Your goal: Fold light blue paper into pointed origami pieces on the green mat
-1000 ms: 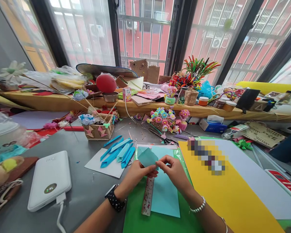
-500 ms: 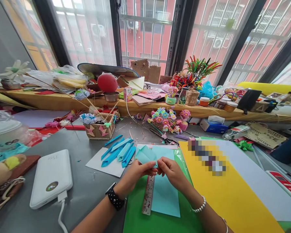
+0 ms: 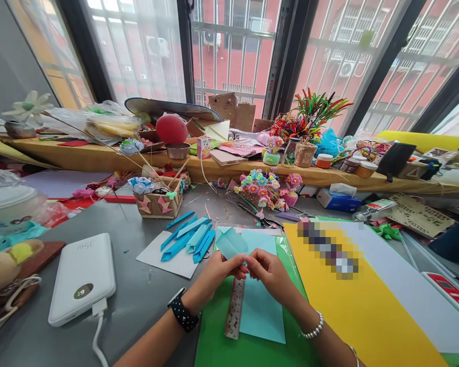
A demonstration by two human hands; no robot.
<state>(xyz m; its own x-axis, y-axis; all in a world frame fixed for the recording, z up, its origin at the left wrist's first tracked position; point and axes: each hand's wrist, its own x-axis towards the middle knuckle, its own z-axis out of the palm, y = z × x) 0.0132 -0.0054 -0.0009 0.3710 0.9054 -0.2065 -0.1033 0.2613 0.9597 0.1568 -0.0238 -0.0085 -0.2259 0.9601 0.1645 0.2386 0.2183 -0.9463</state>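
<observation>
My left hand [image 3: 214,274] and right hand [image 3: 271,272] pinch the folded blue paper [image 3: 230,241]. It looks light, easily creased; gentle edge holds should suit.

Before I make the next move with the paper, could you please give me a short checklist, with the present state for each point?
1. Left grip holds the folded light-blue paper piece: ok.
2. Right grip pinches the piece's near corner: cannot tell; the contact is hidden.
3. Flat light-blue paper sheet lies on the glossy green sheet: ok.
4. Clear patterned straight ruler is off the flat sheet: cannot tell; it lies along the left edge, overlap unclear.
5. Folded blue paper strips lie wholly within the white paper sheet: not ok; the far ones reach past its edge.
</observation>
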